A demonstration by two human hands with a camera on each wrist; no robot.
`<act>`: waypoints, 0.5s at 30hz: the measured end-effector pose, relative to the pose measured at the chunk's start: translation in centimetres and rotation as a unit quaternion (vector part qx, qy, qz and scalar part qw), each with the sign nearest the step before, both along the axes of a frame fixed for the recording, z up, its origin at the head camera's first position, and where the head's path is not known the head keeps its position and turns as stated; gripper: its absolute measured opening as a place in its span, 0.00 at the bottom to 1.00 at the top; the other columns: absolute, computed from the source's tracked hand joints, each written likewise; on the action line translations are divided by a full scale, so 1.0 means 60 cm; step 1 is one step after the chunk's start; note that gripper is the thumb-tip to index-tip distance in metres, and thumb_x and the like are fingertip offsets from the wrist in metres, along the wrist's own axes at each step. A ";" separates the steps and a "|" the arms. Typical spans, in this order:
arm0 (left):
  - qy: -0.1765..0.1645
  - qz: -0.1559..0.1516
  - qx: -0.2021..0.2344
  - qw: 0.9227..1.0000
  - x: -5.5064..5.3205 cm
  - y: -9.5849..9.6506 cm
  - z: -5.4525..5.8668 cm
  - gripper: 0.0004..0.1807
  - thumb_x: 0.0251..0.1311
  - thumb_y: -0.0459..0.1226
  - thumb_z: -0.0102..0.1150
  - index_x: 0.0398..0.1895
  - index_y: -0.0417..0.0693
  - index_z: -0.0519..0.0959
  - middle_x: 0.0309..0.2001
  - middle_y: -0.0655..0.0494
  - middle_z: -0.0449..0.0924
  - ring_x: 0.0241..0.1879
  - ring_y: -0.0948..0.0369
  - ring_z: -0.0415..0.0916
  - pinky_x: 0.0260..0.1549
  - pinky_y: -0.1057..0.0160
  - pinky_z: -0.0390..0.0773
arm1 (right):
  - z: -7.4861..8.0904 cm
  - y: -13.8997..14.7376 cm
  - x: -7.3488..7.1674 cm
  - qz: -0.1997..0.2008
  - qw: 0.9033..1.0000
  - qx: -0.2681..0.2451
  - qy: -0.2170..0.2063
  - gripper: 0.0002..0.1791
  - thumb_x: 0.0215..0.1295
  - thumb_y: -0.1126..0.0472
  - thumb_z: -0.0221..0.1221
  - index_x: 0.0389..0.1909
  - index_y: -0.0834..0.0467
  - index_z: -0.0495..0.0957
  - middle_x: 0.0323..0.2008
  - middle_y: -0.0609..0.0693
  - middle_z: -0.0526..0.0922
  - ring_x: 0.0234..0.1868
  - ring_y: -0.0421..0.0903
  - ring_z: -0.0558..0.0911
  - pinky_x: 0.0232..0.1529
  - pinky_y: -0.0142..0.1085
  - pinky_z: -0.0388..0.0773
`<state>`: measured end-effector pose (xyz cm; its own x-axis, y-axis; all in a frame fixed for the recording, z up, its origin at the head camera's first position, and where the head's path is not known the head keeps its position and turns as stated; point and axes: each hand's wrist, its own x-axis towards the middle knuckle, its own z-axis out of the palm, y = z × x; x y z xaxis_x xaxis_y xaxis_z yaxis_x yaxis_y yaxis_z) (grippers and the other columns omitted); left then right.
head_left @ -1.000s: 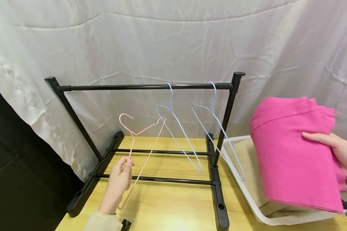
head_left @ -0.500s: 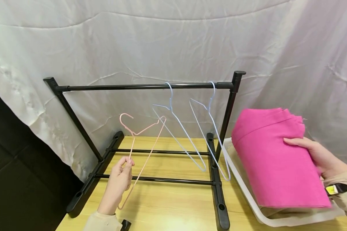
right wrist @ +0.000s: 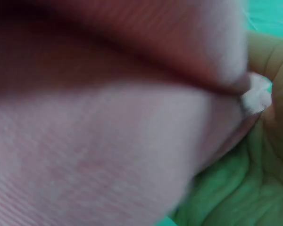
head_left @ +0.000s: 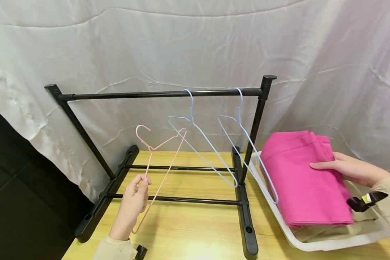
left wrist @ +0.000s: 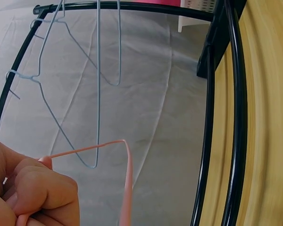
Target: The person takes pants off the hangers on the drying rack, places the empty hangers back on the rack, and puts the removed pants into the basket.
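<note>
My left hand (head_left: 132, 202) pinches one side of a pink wire hanger (head_left: 151, 148) in front of the black rack; its hook is up and bare. In the left wrist view, curled fingers (left wrist: 47, 188) surround the hanger's thin wire. On the right, my right hand (head_left: 354, 168) grips the side edge of a folded pink cloth (head_left: 302, 180), thumb on top, other fingers largely hidden. This cloth lies over beige cloth (head_left: 331, 230) in a white basket (head_left: 325, 247). Close, blurred fabric (right wrist: 108, 150) fills most of the right wrist view, beside the palm.
A black clothes rack (head_left: 133, 95) stands on the wooden table (head_left: 182, 231). Two light blue hangers, a left one (head_left: 191, 119) and a right one (head_left: 239, 116), hang from its bar. The right one's lower corner overlaps the basket in view. A pale curtain (head_left: 169, 47) covers the back.
My right hand has brought the pink cloth left and down onto the basket. The right blue hanger has swung left and back. My left hand and the pink hanger have hardly moved.
</note>
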<state>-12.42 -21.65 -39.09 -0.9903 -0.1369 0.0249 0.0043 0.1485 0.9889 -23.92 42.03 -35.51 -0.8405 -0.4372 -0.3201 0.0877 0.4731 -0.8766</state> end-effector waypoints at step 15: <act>0.001 0.001 -0.007 1.000 0.001 -0.007 -0.005 0.12 0.87 0.42 0.42 0.45 0.44 0.70 0.14 0.63 0.54 0.10 0.70 0.48 0.11 0.73 0.51 | 0.032 -0.014 0.032 -0.047 0.990 0.033 0.132 0.22 0.86 0.62 0.49 0.65 0.29 0.67 0.51 0.31 0.83 0.47 0.38 0.85 0.45 0.35 0.85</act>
<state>-12.34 -22.04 -39.42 -0.9899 -0.1392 0.0279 0.0051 0.1615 0.9869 -22.01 41.18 -33.56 -0.9349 -0.3376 -0.1100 -0.0927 0.5312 -0.8421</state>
